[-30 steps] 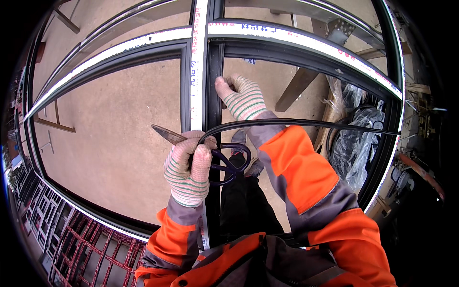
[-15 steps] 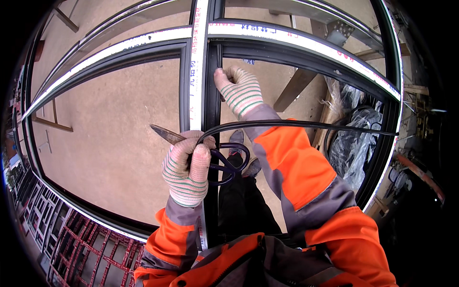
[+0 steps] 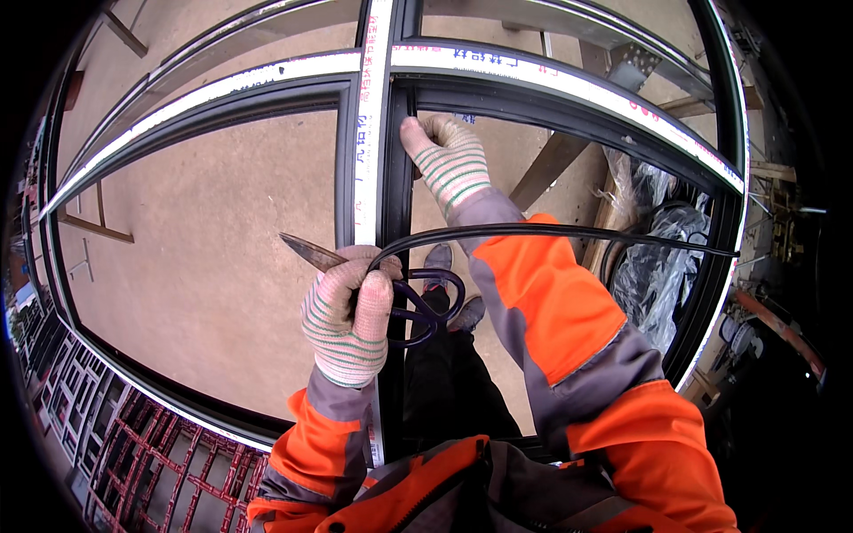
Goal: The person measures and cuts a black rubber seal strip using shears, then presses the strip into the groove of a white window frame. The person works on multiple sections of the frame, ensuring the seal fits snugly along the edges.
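Note:
My left hand (image 3: pixel 346 311), in a striped knit glove, is closed around scissors (image 3: pixel 311 253) with dark purple handles; the blades point up and left. The same hand grips a long black rubber strip (image 3: pixel 533 229). This strip arches right across my right forearm to the frame's right side. My right hand (image 3: pixel 449 160), gloved alike, is closed with its thumb against the inner edge of the black window frame (image 3: pixel 397 178), just below an inside corner. Whatever lies under its thumb and curled fingers is hidden.
White protective tape (image 3: pixel 369 169) with print covers the frame's bars. Clear plastic wrapping (image 3: pixel 662 275) lies beyond the right opening. Dark red lattice frames (image 3: pixel 169 462) stand at lower left. A metal leg (image 3: pixel 546 169) shows through the right opening. My shoes (image 3: pixel 438 258) are below, between the hands.
My right hand has slid slightly up along the bar toward the corner. A dark strip visible above its thumb earlier is less distinct now. My left hand keeps the scissors almost unmoved.

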{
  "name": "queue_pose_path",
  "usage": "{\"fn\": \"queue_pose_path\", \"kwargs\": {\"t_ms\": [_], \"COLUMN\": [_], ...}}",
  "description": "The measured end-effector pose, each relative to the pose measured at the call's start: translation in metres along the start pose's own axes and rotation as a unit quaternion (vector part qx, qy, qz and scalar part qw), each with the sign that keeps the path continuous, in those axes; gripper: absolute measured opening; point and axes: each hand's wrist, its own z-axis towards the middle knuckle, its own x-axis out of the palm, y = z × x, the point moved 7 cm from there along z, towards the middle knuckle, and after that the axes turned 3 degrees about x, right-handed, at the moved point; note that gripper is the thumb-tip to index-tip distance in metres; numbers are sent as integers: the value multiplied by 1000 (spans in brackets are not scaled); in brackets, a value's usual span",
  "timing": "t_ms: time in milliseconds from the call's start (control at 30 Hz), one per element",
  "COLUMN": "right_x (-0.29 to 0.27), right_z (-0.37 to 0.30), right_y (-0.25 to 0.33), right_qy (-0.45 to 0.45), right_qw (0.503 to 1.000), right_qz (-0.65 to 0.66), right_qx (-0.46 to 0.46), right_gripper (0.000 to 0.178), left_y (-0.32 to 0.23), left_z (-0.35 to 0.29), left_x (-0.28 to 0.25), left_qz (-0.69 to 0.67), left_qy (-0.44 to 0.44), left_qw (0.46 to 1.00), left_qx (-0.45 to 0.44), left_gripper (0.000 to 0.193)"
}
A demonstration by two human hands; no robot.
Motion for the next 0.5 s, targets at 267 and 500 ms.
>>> {"fn": "queue_pose_path", "kwargs": {"t_ms": [267,500], "right_x": [2,4], "right_z": [7,12], "right_y": [0,4], "right_qy": [-56,-61], "right_qw": [996,991], "right_qz": [65,70], "right_qx": [29,95], "right_gripper": [45,55], "left_y": [1,2], "left_z": [0,0], "left_x": [1,1], "left_qz": [1,-1], "left_qy": [13,15], "left_qw": [1000,1000], "left_qx": [0,7], "left_gripper": [13,20]}}
